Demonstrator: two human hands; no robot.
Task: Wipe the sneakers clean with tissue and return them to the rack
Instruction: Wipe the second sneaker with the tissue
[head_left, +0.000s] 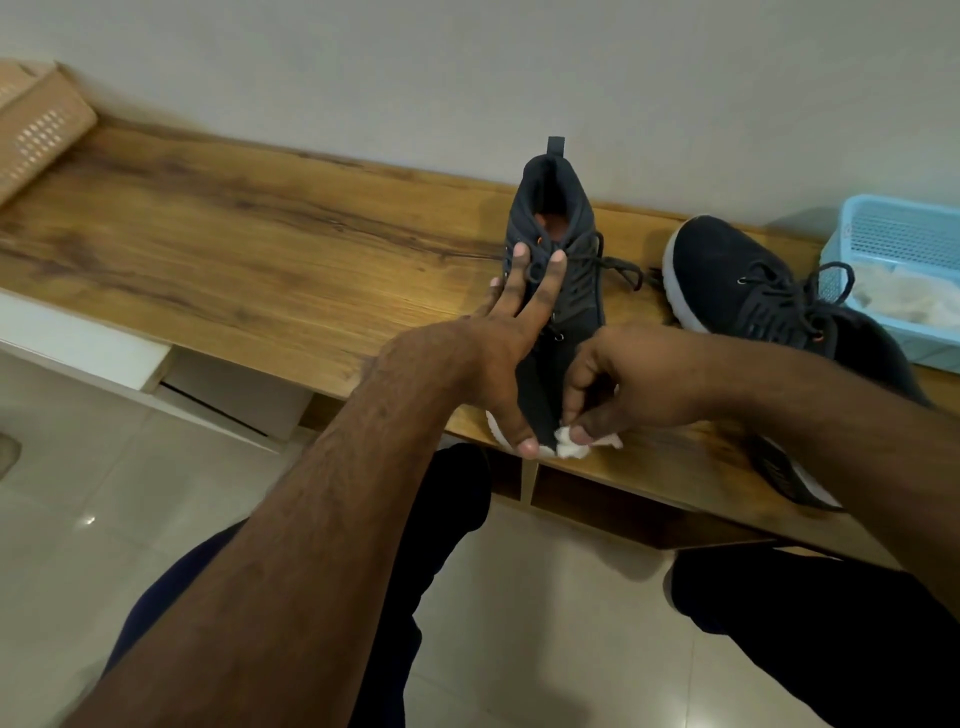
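Wiping is under way on the first sneaker (558, 270), which stands on the table (218, 244) with its toe at the near edge. The left hand (498, 364) steadies it, fingers (517, 283) spread along the laces, thumb at the toe. The right hand (623, 384) pinches a wad of tissue (571, 448) against the white toe rim — next, probably, along the sole. The second sneaker (737, 280) lies just to the right; open table lies left — little margin near.
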